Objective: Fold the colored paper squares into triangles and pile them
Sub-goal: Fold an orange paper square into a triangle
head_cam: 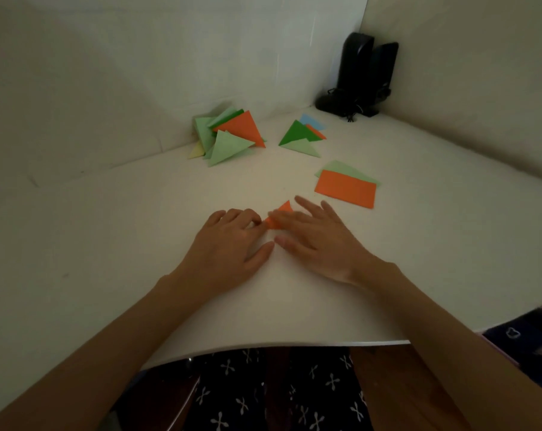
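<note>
An orange paper (282, 210) lies on the white table (139, 213) under my two hands, only its far corner and a bit of its left edge showing. My right hand (316, 234) lies flat on it with straight fingers pressing down. My left hand (232, 237) rests beside it, fingertips curled at the paper's left edge. A pile of folded triangles (229, 132), green, orange and yellow, sits at the back by the wall. A smaller group of triangles (300, 136) lies to its right. Unfolded squares, orange (345, 188) over light green (344, 168), lie at the right.
Two black speakers (363, 73) with cables stand in the back right corner. Walls close the table at the back and right. The table's front edge runs just above my lap.
</note>
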Motion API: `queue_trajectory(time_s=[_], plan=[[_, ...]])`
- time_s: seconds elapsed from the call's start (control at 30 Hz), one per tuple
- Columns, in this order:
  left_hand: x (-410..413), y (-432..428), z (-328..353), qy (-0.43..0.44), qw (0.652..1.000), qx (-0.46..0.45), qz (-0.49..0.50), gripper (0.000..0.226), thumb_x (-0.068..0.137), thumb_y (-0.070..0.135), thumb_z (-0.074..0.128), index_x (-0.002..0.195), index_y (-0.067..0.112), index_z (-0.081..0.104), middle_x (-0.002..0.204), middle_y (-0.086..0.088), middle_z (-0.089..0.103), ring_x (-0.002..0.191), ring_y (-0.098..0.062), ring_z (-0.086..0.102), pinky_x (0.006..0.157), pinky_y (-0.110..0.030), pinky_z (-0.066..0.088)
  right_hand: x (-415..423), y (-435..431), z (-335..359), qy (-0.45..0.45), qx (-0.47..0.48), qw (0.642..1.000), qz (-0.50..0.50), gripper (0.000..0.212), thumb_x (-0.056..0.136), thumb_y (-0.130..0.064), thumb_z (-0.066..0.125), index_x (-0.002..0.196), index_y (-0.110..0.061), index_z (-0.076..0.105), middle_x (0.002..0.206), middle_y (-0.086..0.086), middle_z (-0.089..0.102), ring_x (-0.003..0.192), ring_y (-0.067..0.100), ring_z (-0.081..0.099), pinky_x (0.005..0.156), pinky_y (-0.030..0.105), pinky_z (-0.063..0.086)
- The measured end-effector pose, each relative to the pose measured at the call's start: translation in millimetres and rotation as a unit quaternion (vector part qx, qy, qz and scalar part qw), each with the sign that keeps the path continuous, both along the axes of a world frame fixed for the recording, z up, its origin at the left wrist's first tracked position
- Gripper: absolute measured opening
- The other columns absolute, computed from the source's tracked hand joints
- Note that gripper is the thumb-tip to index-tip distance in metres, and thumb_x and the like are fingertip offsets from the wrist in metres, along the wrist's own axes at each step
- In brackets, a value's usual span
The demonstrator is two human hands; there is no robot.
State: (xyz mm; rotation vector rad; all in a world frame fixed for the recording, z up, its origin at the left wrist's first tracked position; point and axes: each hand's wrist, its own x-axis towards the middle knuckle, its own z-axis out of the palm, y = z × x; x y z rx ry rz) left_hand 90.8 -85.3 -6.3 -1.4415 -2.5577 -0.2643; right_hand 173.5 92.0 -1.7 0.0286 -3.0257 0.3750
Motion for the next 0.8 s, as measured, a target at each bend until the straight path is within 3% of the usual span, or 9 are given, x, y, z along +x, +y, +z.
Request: queue_trajectory(time_s=[0.1,0.3,0.4,0.43,0.5,0.63,0.73,0.8], plan=[[-3,-1,0,-0.002,1.0,0.006,-0.003,0.047,0.087,0.039,0.032,0.103,0.014,0.068,0.099,-0.001,0.065,0.087,-0.025,0.062,0.082,-0.039,0.046,-4,2,-6,-0.02,0.061,0.998,-0.014,0.052,0.096,-0.055,0.005,0.145,-0.044,0.018,0.153,-0.024,0.016,0.145,0.009,-0.003,0.114,0.038,-0.009],[-6,-3,-1,-0.009,0.999,0.039,-0.016,0.042,0.085,0.034,0.034,0.095,0.015,0.071,0.098,0.001,0.066,0.082,-0.025,0.063,0.078,-0.037,0.046,-31,21,-2,-0.022,0.058,0.995,-0.078,0.043,0.102,-0.04,0.02,0.143,-0.039,0.031,0.152,-0.017,0.025,0.145,0.013,0.001,0.116,0.043,-0.008],[-10,0,-6,-0.035,0.997,0.073,-0.012,0.043,0.084,0.036,0.035,0.098,0.016,0.071,0.098,0.0,0.066,0.08,-0.025,0.062,0.074,-0.031,0.041,-29,25,-2,0.078,-0.057,0.993,-0.072,0.04,0.098,-0.013,0.04,0.136,-0.022,0.048,0.144,0.001,0.042,0.139,0.02,0.022,0.112,0.022,0.004],[-12,2,-7,-0.042,0.995,0.088,-0.008,0.042,0.085,0.036,0.037,0.1,0.016,0.07,0.098,-0.001,0.065,0.081,-0.025,0.061,0.074,-0.029,0.039,-28,25,-1,0.091,-0.099,0.989,-0.066,0.044,0.093,-0.001,0.041,0.133,-0.017,0.05,0.141,0.004,0.045,0.134,0.021,0.027,0.106,0.012,0.006],[-15,8,-5,-0.093,0.989,0.107,0.032,0.035,0.088,0.037,0.047,0.111,0.017,0.066,0.107,-0.001,0.062,0.094,-0.024,0.058,0.078,-0.029,0.039,-28,29,-1,0.084,-0.116,0.988,-0.05,0.052,0.085,0.012,0.039,0.128,-0.012,0.056,0.136,0.008,0.05,0.129,0.024,0.034,0.099,0.008,0.009],[-24,24,-3,-0.172,0.974,0.114,0.095,0.035,0.087,0.034,0.061,0.12,0.023,0.059,0.116,0.0,0.055,0.108,-0.018,0.048,0.083,-0.024,0.032,-34,32,-10,0.098,-0.09,0.991,-0.024,0.043,0.08,-0.003,0.037,0.11,-0.007,0.068,0.121,0.013,0.062,0.118,0.036,0.048,0.093,0.013,0.016],[-28,30,-4,-0.207,0.96,0.164,0.092,0.018,0.084,0.024,0.066,0.102,0.024,0.066,0.102,0.003,0.056,0.098,-0.016,0.052,0.077,-0.022,0.033,-33,33,-14,0.098,-0.09,0.991,-0.019,0.047,0.08,-0.007,0.034,0.113,-0.011,0.067,0.125,0.008,0.059,0.121,0.03,0.042,0.098,0.014,0.016],[-27,30,-4,-0.246,0.944,0.207,0.08,0.019,0.08,0.015,0.069,0.092,0.026,0.06,0.094,0.005,0.055,0.091,-0.016,0.054,0.08,-0.025,0.039,-30,34,-13,0.12,-0.12,0.985,-0.002,0.05,0.077,0.0,0.033,0.112,-0.014,0.066,0.125,0.0,0.057,0.122,0.023,0.04,0.101,0.01,0.016]])
